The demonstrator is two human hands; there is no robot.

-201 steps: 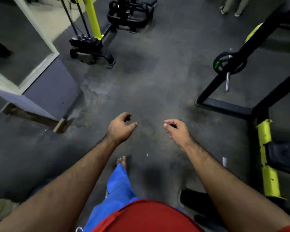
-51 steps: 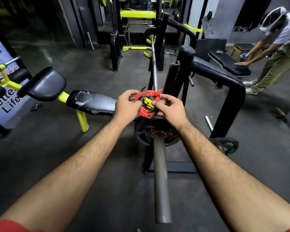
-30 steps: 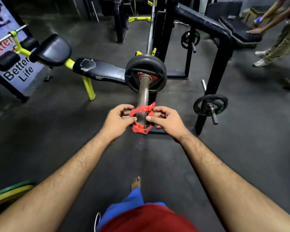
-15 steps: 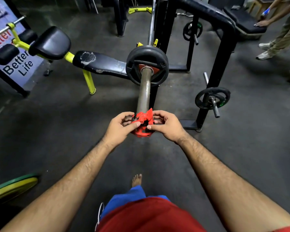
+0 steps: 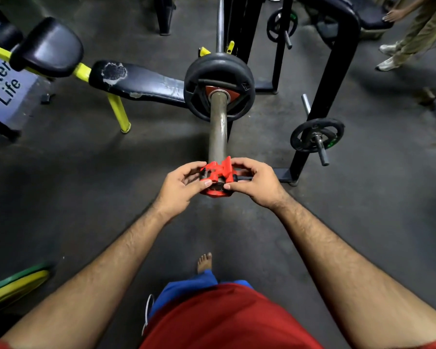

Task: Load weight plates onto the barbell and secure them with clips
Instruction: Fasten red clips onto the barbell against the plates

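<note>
Both forearms extend forward from the bottom of the head view, converging on the near end of the barbell sleeve (image 5: 217, 127). The left hand (image 5: 180, 188) approaches from the lower left with the wrist roughly straight; its fingers are curled over the top left of the red barbell clip (image 5: 218, 176) and its thumb presses the near face, so the clip is pinched from that side. The right hand (image 5: 256, 183) mirrors this from the lower right: fingers arch over the upper right of the clip, the thumb lies along its near edge, and a black part of the clip protrudes under that hand. The clip sits at the very tip of the sleeve, its ring around the bar end, with the raised red lever portion standing up between the two hands. Whether the lever is locked cannot be determined. Further along the sleeve, well apart from the clip, one black weight plate (image 5: 219, 86) with a red centre is seated against the collar; a bare length of sleeve lies between plate and clip. Beyond it the bar shaft runs to the black rack upright (image 5: 239, 23). A worn black bench pad (image 5: 139, 81) on yellow legs stands left of the plate. A small black plate (image 5: 317, 135) hangs on a storage peg of the frame to the right. A bare foot (image 5: 205, 262) rests on the dark rubber floor (image 5: 73, 187) below the hands.
</note>
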